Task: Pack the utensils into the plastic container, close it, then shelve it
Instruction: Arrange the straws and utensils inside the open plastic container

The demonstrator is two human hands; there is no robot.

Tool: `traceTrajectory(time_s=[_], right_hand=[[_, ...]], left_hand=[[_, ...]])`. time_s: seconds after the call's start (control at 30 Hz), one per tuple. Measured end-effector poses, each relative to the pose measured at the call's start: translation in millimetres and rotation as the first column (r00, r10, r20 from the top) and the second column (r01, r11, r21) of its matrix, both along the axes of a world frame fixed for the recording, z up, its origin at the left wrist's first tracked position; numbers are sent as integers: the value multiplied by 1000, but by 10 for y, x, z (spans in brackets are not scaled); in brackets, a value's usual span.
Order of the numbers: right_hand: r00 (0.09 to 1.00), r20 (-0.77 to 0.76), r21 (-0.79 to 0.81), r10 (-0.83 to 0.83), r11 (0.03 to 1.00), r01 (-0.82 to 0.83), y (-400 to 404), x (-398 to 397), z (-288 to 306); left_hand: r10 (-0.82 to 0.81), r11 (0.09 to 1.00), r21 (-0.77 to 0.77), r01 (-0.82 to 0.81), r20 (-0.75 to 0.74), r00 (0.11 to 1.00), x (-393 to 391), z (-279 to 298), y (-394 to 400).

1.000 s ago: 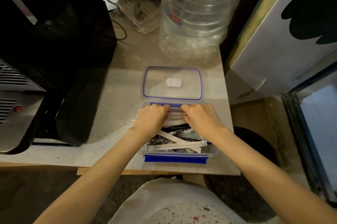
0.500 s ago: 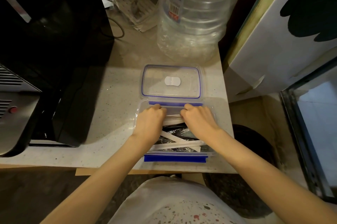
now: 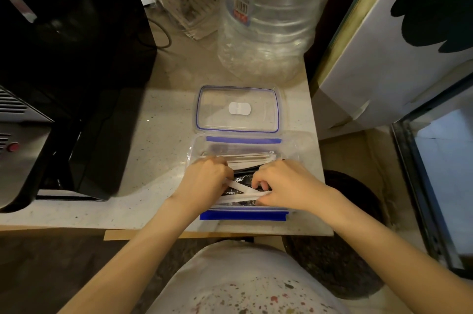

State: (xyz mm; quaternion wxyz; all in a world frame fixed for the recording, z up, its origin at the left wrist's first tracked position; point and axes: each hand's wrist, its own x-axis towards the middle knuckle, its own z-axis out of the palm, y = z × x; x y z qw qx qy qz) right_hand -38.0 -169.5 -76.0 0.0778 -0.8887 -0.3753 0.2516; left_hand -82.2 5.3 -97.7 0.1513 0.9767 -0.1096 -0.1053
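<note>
Clear glossy plastic container (image 3: 291,144) on speckled matt stone-look countertop (image 3: 163,119).

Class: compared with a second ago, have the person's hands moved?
Yes. Left hand and right hand drew back from the lid toward the container's near blue clip.

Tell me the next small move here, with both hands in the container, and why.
Probably press the crossed white wrapped utensils flat, parallel to the stack at the far wall. Left hand and right hand already pinch them, they lie skewed inside the plastic container, and the lid lies open behind.
</note>
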Motion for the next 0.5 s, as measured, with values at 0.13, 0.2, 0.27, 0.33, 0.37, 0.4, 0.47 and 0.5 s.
traceTrajectory(time_s=[0.13,0.2,0.27,0.33,0.37,0.4,0.47,0.5], right_hand=[[1000,20,14,-13,1000,13,-14,-7,-21],[999,6,31,-46,998,46,-27,0,-3],[997,9,64,-81,995,80,-45,24,29],[992,54,95,-116,989,110,-61,81,60],[987,86,105,-134,987,125,-65,120,66],[981,117,110,-152,984,139,-65,159,69],[968,176,115,-179,980,160,-50,224,74],[960,203,127,-192,977,168,-35,249,69]], left_hand=[[12,1000,22,-12,4,1000,3,-4,11],[13,1000,11,-13,-3,1000,5,1,39],[23,1000,-13,-23,-6,1000,24,17,75],[52,997,-58,-51,23,998,53,49,98],[70,994,-84,-66,47,996,68,72,102],[84,991,-105,-77,69,994,84,100,102],[102,987,-130,-90,92,991,105,148,105],[107,987,-130,-93,102,989,114,159,112]])
